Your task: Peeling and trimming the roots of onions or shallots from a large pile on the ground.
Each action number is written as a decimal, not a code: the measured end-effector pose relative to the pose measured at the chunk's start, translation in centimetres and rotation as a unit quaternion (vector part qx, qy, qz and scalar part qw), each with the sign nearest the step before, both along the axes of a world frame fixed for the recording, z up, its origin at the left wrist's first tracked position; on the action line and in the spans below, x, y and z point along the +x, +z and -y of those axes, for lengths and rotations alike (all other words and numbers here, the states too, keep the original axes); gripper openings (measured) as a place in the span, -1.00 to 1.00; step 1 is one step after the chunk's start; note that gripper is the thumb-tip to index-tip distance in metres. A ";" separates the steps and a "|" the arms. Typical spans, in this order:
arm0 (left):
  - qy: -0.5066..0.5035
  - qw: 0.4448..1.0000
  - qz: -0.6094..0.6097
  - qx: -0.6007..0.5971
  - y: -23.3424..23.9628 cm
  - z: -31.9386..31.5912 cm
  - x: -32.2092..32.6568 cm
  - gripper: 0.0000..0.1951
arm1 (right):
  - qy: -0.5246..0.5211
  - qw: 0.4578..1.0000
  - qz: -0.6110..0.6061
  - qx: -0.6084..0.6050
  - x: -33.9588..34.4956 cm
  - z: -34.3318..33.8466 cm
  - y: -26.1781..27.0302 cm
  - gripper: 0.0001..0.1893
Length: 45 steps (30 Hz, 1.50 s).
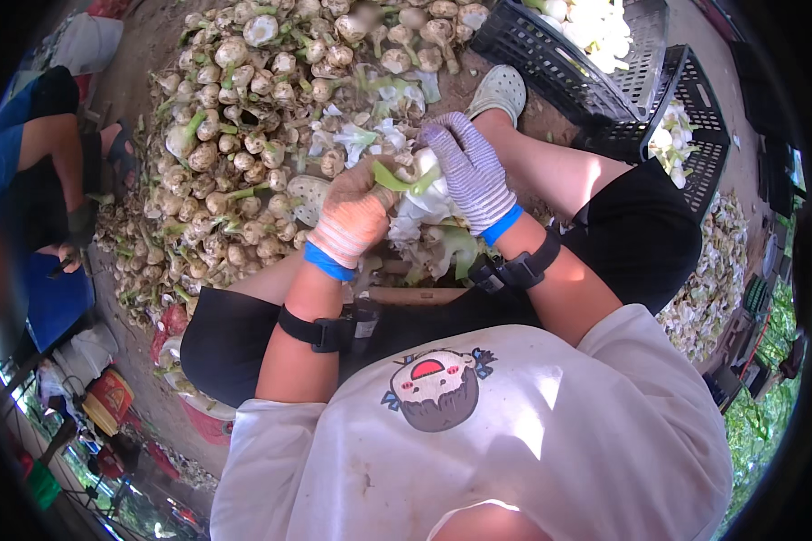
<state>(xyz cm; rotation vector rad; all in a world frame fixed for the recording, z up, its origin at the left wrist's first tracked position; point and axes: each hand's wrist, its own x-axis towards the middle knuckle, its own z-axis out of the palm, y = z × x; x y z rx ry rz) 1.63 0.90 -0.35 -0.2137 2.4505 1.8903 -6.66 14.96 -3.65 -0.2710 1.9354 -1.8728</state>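
Observation:
In the head view my left hand (353, 211), in an orange and white knit glove, pinches the leafy stem end of a white garlic bulb (427, 181). Fingers of my right hand (472, 172), in a grey-purple striped glove, wrap the bulb's other side. A green strip of stem curls out between the hands. Loose white and green garlic skins (446, 253) lie below them, between my legs. Beyond my hands spreads a large heap of soil-stained, untrimmed garlic bulbs (243, 159). The left fingertips are partly hidden.
Two black plastic crates (561, 64) (707, 128) with white peeled garlic stand at the upper right. More garlic skins (714, 270) lie at the far right. Another person (47, 149) sits at the left edge beside the heap. A wooden bar (416, 295) is close below my hands.

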 end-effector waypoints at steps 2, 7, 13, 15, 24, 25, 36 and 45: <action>0.077 0.997 0.020 -0.011 -1.5 1.3 -0.7 -0.74 | 0.000 0.992 0.105 -0.076 -0.7 -0.3 0.6 -0.57; 0.225 0.972 0.027 0.067 -1.0 1.3 -1.2 -0.75 | 0.045 0.829 0.535 -0.159 -1.2 -0.8 1.7 -0.41; 0.196 0.625 0.174 0.735 -2.7 1.0 -0.3 -0.71 | -0.045 0.880 0.423 -0.212 0.4 0.7 -1.5 -0.72; 0.092 0.581 0.098 0.803 -1.4 0.4 -0.4 -0.65 | -0.160 0.733 0.578 -0.322 -0.7 0.1 -1.1 -0.76; 0.063 0.956 0.007 -0.286 -2.0 -2.4 -1.7 -0.55 | 0.007 0.982 0.180 0.062 -0.7 -0.1 -0.5 -0.62; 0.061 0.956 0.008 -0.286 -1.9 -2.3 -1.7 -0.55 | 0.006 0.981 0.182 0.062 -0.6 -0.1 -0.6 -0.62; 0.045 0.977 0.003 -0.210 -3.1 -2.0 -0.9 -0.68 | -0.135 0.861 0.476 -0.120 -1.5 0.2 -1.8 -0.68; -0.007 0.981 0.032 -0.193 0.1 -1.2 -2.1 -0.65 | 0.057 0.965 0.243 0.076 -0.8 -0.4 -2.6 -0.77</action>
